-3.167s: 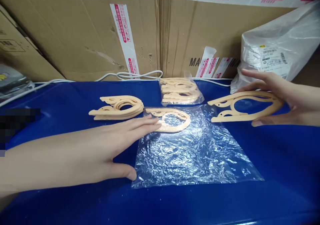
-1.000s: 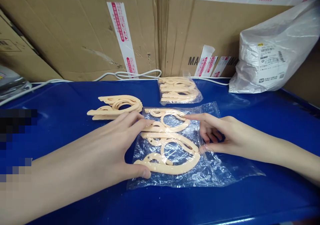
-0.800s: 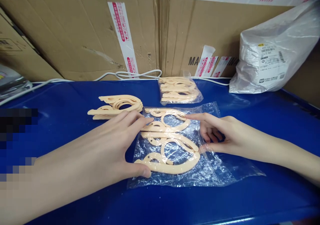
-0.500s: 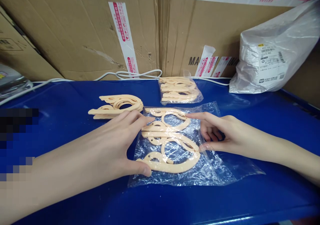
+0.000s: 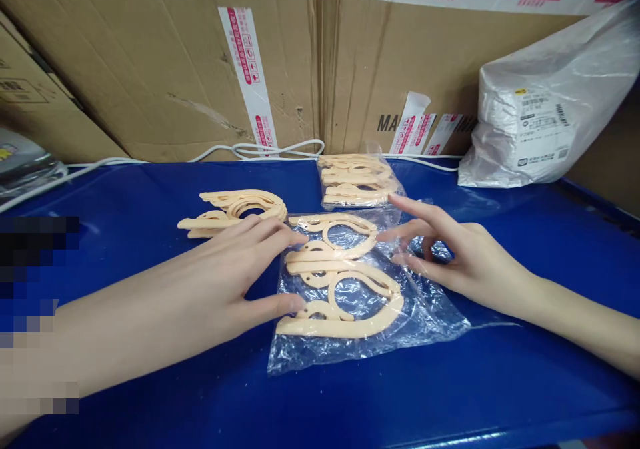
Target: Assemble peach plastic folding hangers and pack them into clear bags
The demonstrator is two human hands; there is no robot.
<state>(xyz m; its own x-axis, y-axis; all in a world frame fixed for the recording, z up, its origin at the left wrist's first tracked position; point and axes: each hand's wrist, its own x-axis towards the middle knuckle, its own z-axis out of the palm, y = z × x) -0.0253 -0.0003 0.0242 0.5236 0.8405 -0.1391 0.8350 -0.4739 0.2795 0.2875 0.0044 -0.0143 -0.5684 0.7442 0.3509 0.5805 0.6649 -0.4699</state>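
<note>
Cream folding clothes hangers (image 5: 350, 329) lie flat inside a clear plastic bag (image 5: 425, 326) on the blue table. At the bag's left side is my left hand (image 5: 240, 269), thumb and fingers apart, fingertips on or just above the hangers' ends. My right hand (image 5: 450, 249) is at the bag's right side with spread fingers; its fingertips are near the upper hanger's curved end, and whether they touch the plastic I cannot tell. Behind my left hand lies a stack of unbagged cream hangers (image 5: 240, 202), partly covered by that hand.
A second bag of hangers (image 5: 357, 179) lies farther back on the blue table (image 5: 240, 396). White cables (image 5: 215, 149) run along the base of a large taped cardboard box (image 5: 165, 69). A white plastic-wrapped parcel (image 5: 545, 116) stands at the back right.
My right hand has spread its fingers, the index finger reaching farther back. The bag and its hangers have turned slightly, the near end shifting right. My left thumb has moved a little up.
</note>
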